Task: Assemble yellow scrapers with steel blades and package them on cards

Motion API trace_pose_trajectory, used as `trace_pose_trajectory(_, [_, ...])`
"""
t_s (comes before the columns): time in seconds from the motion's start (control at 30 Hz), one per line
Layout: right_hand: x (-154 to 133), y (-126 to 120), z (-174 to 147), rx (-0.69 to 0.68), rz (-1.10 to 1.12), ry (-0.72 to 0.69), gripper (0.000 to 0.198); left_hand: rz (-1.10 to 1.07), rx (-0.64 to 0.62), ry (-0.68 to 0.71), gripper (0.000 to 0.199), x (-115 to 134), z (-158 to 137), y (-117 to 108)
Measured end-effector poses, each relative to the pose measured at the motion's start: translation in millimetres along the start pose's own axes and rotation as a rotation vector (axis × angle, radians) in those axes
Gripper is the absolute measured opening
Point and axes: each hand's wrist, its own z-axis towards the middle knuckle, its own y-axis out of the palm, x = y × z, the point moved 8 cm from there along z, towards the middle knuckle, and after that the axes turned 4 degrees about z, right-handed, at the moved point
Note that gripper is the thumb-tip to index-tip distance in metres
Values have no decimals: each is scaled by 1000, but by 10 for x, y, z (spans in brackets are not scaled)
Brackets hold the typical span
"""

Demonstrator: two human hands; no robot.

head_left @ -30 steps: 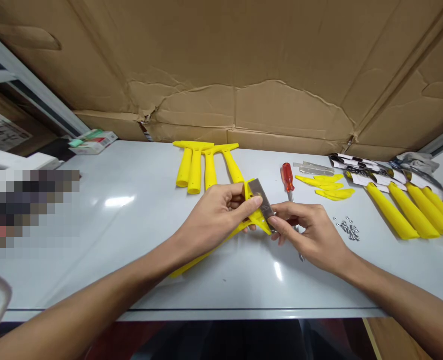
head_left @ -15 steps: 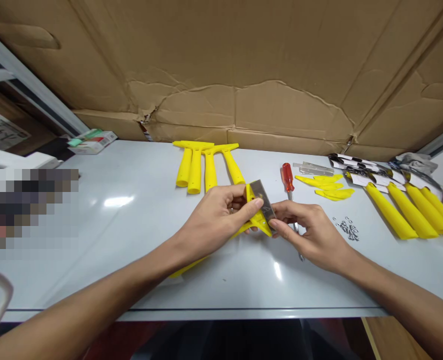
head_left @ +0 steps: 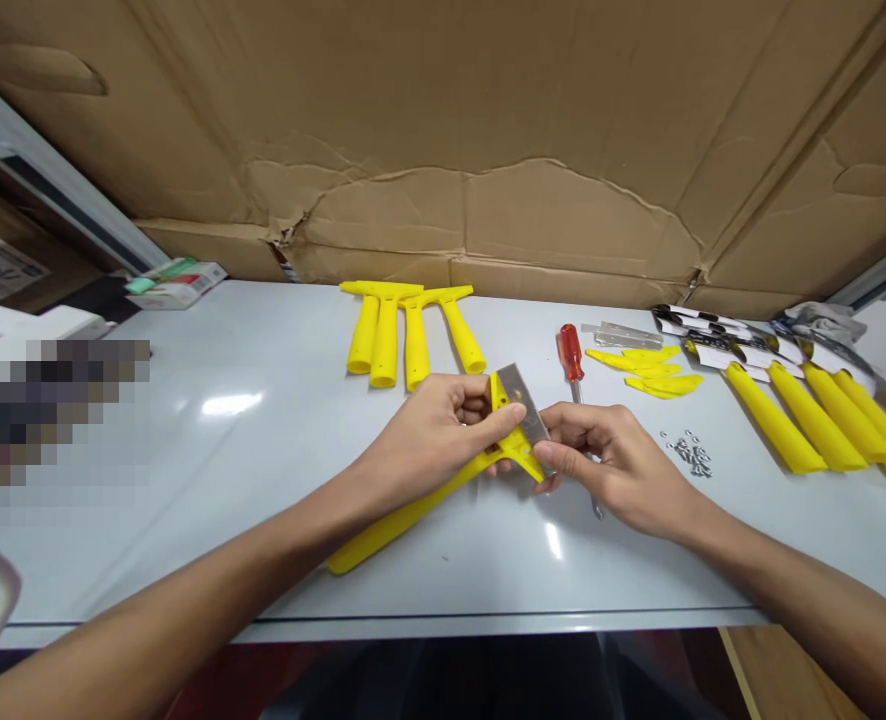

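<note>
My left hand point(head_left: 443, 425) grips a yellow scraper handle point(head_left: 394, 522) near its wide head, thumb pressed on a flat metal blade point(head_left: 515, 388) that lies along the head. The handle's long shaft slants down to the left, under my wrist. With fingertips closed at the blade's lower right end, my right hand point(head_left: 623, 470) pinches it; some of those fingers are hidden behind. Just beyond my right hand lies a red-handled screwdriver point(head_left: 571, 355), its shaft partly covered by the fingers. Small metal screws point(head_left: 690, 455) are scattered to the right of that hand.
Several yellow scraper handles point(head_left: 384, 345) lie at the back middle. Loose metal blades point(head_left: 623, 337) and flat yellow pieces point(head_left: 660, 386) lie right of the screwdriver. Yellow-handled scrapers with black-and-white heads point(head_left: 777, 420) line the right. A cardboard wall point(head_left: 458, 220) closes off the back.
The scraper handle's shaft has swung lower and shows more below my left wrist. The blade has tilted slightly and looks brighter. Both hands keep their hold.
</note>
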Motion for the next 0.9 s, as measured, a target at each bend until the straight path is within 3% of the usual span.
trace_pose_trajectory(0.13, [-18,8,0,16,-87,-27,26,-19,-8,0,26,18,-2,-1])
trace_pose_trajectory(0.2, [-42,-109,27,45,-170,-74,32,-29,2,-13,25,27,-1,-29])
trace_pose_trajectory(0.27, [-84,-431,59,196,-335,-161,38,-47,25,-31,23,14,15,-76])
trace_pose_trajectory(0.37, [-108,-1098,40,587,-745,-259,35,-101,50,-53,22,-56,78,-137])
trace_pose_trajectory(0.5, [275,-1496,207,522,-1119,-19,41,-207,48,-137,20,-216,190,-144])
trace_pose_trajectory(0.57, [380,-1510,247,494,-1227,54,45,-233,51,-164,17,-250,222,-152])
trace_pose_trajectory(0.67, [343,-1378,256,488,-1349,24,44,-208,11,-164,12,-217,222,-176])
trace_pose_trajectory(0.8, [86,-1261,147,619,-1272,-162,38,-111,7,-87,11,-80,161,-304])
trace_pose_trajectory(0.9, [-66,-1300,7,764,-810,-279,39,-40,-38,-20,14,10,117,-328])
